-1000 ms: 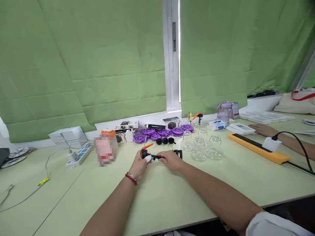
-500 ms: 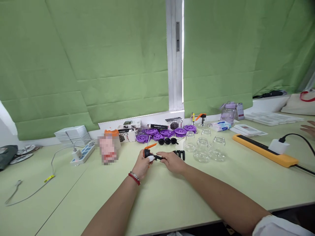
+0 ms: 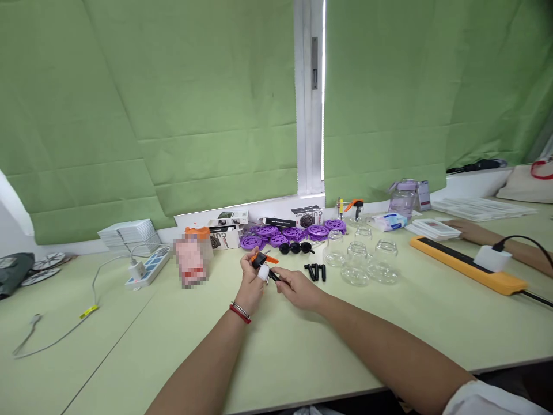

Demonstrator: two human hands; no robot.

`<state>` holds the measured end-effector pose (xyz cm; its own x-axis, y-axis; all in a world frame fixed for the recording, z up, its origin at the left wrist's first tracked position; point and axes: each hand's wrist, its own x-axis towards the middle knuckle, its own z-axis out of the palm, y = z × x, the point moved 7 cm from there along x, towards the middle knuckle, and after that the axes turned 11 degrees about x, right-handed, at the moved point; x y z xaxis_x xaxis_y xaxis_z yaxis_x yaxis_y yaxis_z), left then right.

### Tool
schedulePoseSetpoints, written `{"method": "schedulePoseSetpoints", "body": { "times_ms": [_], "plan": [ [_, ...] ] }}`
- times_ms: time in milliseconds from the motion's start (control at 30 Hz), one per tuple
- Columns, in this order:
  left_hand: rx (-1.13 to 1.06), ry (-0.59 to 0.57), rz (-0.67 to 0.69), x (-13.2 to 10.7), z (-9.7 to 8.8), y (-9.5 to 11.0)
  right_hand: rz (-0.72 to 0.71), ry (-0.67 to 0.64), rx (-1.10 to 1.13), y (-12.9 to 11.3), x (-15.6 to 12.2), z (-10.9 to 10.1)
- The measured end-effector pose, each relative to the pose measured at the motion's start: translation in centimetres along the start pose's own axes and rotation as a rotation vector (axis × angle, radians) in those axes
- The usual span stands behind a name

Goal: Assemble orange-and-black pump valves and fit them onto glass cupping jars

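My left hand [image 3: 250,280] is closed around a black trigger spray head [image 3: 260,259] with an orange lever and a white part below. My right hand [image 3: 300,288] pinches a short black tube piece [image 3: 273,276] at the lower end of the spray head; whether the two are joined, I cannot tell. Just right of my hands lie several short black tube pieces [image 3: 317,272] in a group. Behind them is a row of round black caps [image 3: 295,248]. Several clear bottles [image 3: 356,265] with wide round bases stand farther right.
Purple wheel-shaped parts [image 3: 294,234] lie along the back by small boxes [image 3: 306,217]. A yellow power strip [image 3: 466,265] crosses the right, near another person's arm [image 3: 496,239]. At left are a white power strip [image 3: 149,270] and a pixelated pink pack [image 3: 190,260].
The spray head has turned in my left hand, its lever now pointing more to the right and down. Another person's hand has reached in to the white trays at right.
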<state>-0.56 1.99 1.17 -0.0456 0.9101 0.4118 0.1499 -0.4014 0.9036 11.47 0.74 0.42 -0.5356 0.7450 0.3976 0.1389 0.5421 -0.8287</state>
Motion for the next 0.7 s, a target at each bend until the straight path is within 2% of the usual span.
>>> {"method": "schedulePoseSetpoints", "body": {
  "times_ms": [200,433,567,700],
  "plan": [
    [0.132,0.026,0.092,0.1,-0.5,0.8,0.1,0.01,0.314,0.8,0.1,0.5],
    [0.38,0.166,0.141,0.2,-1.9,1.3,0.185,0.002,0.722,0.5,0.1,1.3],
    [0.339,0.156,0.107,0.2,-1.8,1.1,0.215,-0.044,0.884,0.4,0.0,1.8],
    [0.288,0.142,0.086,0.1,-1.5,1.1,0.247,-0.026,0.944,0.8,0.1,1.8]
  ]
}}
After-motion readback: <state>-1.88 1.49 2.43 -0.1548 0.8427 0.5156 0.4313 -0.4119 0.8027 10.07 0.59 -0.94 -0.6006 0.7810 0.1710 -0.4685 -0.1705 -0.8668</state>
